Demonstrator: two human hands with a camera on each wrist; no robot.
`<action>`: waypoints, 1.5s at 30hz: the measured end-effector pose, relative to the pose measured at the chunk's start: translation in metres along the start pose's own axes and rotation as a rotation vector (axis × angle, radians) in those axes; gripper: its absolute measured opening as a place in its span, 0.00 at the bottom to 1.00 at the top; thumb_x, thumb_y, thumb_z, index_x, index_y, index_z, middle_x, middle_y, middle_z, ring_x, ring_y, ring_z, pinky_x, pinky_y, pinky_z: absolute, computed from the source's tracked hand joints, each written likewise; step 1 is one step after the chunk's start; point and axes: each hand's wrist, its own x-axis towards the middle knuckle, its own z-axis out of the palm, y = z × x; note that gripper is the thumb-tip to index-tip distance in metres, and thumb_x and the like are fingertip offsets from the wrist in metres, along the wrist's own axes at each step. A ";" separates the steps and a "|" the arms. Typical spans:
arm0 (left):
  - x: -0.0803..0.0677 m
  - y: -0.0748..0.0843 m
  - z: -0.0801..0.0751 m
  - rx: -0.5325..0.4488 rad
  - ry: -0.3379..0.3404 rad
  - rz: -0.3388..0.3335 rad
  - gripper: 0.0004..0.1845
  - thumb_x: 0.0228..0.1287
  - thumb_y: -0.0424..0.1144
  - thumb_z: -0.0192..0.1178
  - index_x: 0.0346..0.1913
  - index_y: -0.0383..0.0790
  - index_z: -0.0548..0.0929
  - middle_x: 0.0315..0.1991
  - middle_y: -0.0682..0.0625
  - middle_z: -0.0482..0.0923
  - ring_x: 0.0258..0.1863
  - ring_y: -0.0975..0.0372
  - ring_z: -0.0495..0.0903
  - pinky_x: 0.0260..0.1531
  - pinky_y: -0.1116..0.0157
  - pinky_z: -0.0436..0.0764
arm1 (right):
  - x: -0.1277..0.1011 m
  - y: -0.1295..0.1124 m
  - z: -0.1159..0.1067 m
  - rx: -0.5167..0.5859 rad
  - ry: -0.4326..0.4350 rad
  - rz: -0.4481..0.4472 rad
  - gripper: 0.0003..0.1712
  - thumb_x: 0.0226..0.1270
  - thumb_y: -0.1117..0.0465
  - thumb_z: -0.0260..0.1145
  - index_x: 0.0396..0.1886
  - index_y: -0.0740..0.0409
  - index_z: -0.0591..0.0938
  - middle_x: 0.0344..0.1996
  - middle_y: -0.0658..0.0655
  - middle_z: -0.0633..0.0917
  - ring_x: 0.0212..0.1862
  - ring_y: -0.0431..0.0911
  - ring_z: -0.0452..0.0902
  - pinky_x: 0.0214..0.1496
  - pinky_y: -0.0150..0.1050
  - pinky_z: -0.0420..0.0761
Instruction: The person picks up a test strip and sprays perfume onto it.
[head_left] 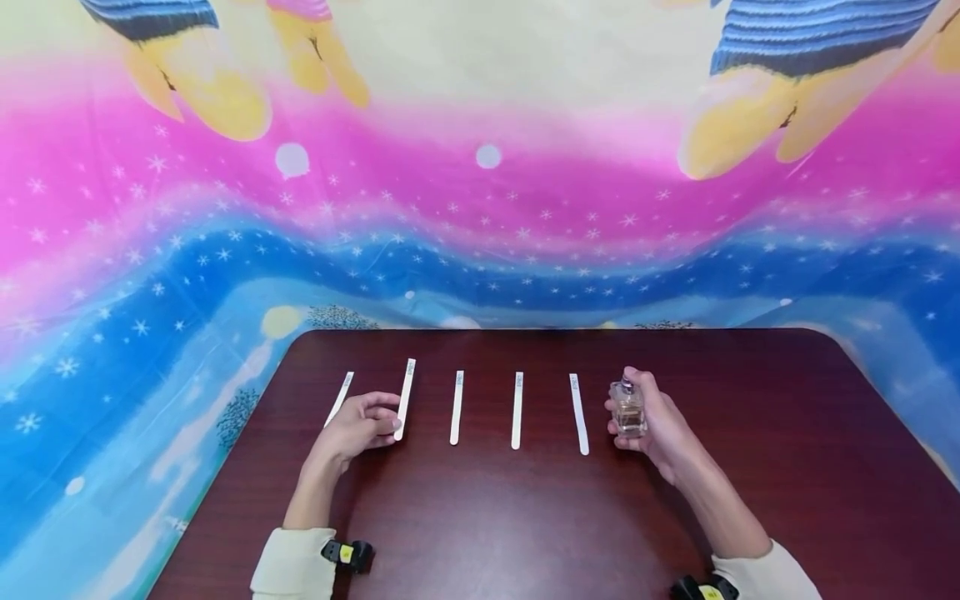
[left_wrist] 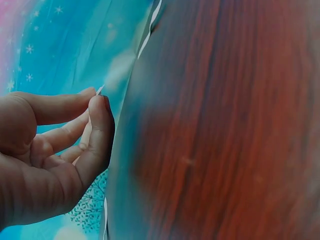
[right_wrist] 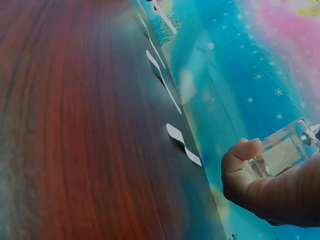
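Your right hand (head_left: pixel 651 423) holds a small clear perfume bottle (head_left: pixel 627 408) upright just above the dark wood desk (head_left: pixel 787 467), fingers and thumb curled round its square glass body and a fingertip resting on its spray top. The bottle holds a pale amber liquid. In the right wrist view the thumb (right_wrist: pixel 241 159) presses the bottle's glass wall (right_wrist: pixel 282 154), and the desk runs away to the left.

Five white paper test strips lie in a row across the desk, well apart from one another, each pointing away from you. Your left hand (head_left: pixel 363 423) rests on the desk between the first strip (head_left: pixel 339 398) on the far left and the second strip (head_left: pixel 405 398), pinching the near end of that second strip between thumb and forefinger. The left wrist view shows the thumb (left_wrist: pixel 98 134) and forefinger (left_wrist: pixel 60 106) closed together on a sliver of white paper (left_wrist: pixel 100 90).

The third strip (head_left: pixel 456 407) and the fourth strip (head_left: pixel 517 409) lie untouched in the middle of the row. The fifth strip (head_left: pixel 578 413) lies just beside the bottle, on its left, apart from your right hand.

Cream sleeves (head_left: pixel 294 563) cover both forearms, with a black wrist camera (head_left: pixel 347 553) strapped at each cuff. A bright cartoon-print cloth (head_left: pixel 480 208) in pink, blue and yellow hangs behind the desk.
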 end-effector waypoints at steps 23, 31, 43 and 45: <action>0.009 -0.008 0.006 0.010 0.032 -0.029 0.23 0.70 0.21 0.63 0.66 0.25 0.78 0.33 0.50 0.85 0.32 0.64 0.83 0.36 0.67 0.90 | -0.003 0.000 -0.009 -0.006 -0.010 -0.023 0.31 0.86 0.33 0.42 0.51 0.53 0.78 0.43 0.48 0.82 0.36 0.42 0.81 0.38 0.38 0.86; 0.009 -0.009 0.007 0.007 0.062 -0.038 0.21 0.70 0.21 0.61 0.64 0.24 0.79 0.36 0.46 0.85 0.32 0.63 0.84 0.36 0.68 0.90 | -0.004 0.002 -0.007 -0.017 -0.001 -0.014 0.31 0.85 0.33 0.42 0.52 0.53 0.78 0.43 0.49 0.82 0.36 0.42 0.81 0.38 0.37 0.86; 0.007 -0.006 0.003 0.023 0.071 -0.040 0.23 0.70 0.22 0.62 0.66 0.22 0.77 0.39 0.46 0.88 0.33 0.64 0.83 0.36 0.68 0.89 | -0.004 -0.003 -0.004 -0.018 -0.006 -0.022 0.31 0.85 0.32 0.43 0.52 0.51 0.78 0.43 0.48 0.83 0.36 0.42 0.81 0.38 0.37 0.85; 0.007 -0.005 0.002 0.031 0.080 -0.038 0.23 0.70 0.22 0.62 0.66 0.22 0.77 0.39 0.46 0.87 0.32 0.64 0.84 0.36 0.68 0.89 | -0.004 -0.004 -0.003 -0.023 -0.005 -0.022 0.31 0.85 0.31 0.43 0.53 0.52 0.78 0.43 0.48 0.83 0.36 0.42 0.81 0.37 0.37 0.85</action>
